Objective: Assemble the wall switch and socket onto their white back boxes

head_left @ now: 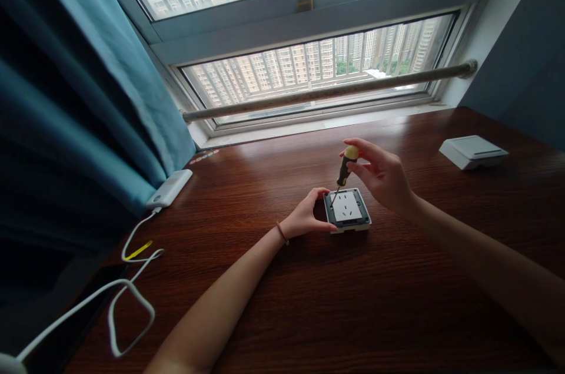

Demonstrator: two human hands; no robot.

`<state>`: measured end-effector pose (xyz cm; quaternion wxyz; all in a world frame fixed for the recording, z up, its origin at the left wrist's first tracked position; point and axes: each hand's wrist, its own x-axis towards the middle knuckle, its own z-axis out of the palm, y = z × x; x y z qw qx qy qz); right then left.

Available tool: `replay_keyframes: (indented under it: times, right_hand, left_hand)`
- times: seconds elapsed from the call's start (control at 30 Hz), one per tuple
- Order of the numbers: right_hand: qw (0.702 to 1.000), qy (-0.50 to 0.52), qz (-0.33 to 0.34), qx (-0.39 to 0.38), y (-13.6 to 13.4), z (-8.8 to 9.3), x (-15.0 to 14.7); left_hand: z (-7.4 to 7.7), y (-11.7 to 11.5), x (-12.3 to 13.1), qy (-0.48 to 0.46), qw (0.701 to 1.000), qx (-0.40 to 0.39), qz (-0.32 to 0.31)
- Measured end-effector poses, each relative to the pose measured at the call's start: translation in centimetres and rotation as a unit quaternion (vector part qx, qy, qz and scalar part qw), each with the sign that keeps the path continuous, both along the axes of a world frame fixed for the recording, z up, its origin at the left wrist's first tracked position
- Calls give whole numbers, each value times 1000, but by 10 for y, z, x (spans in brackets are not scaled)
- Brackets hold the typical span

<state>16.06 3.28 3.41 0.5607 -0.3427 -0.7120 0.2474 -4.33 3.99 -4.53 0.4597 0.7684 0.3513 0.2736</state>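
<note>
A wall socket (346,208) with a white face and dark grey frame lies face up in a white box on the brown wooden table (282,303). My left hand (309,214) grips the socket's left side, thumb at the near edge and fingers at the far edge. In my right hand (380,174) is a screwdriver (345,171) with a black and yellow handle, pinched near the top. It tilts slightly, and its tip meets the left side of the socket frame, by a screw hole. Whether a screw sits under the tip is too small to tell.
A white box-shaped piece (474,151) rests at the right rear of the table. On the left, a white power strip (170,188) with a looping white cable (132,285) lies by the blue curtain (145,109). Behind the table, a metal rail (331,92) crosses the window.
</note>
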Motion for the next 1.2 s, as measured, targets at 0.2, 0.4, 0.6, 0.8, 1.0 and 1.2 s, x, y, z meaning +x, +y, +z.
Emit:
replay_keyframes:
  times: [0.2,0.4,0.6,0.8,1.0,1.2]
  right_hand:
    - [1000,-14,2,-2,-1,0,-1]
    - [999,-31,16,5,-3,2,-1]
    - [998,-51,20,9,-6,7,-2]
    - [1000,-14,-7,6,-4,3,-3]
    - [999,38,-6,-1,-6,-3,-7]
    - [996,-20,83,-11,-10,6,-6]
  left_hand:
    - [0,0,0,-2,1000,0,5]
    - [-1,0,-1,-4,1000,1,0]
    - [0,0,0,-8,1000,4,4]
    - [-3,1,-1,-7,1000,9,4]
    - [-3,1,-1,-9,1000,10,7]
    - [0,1,-2,-12,1000,-1,-5]
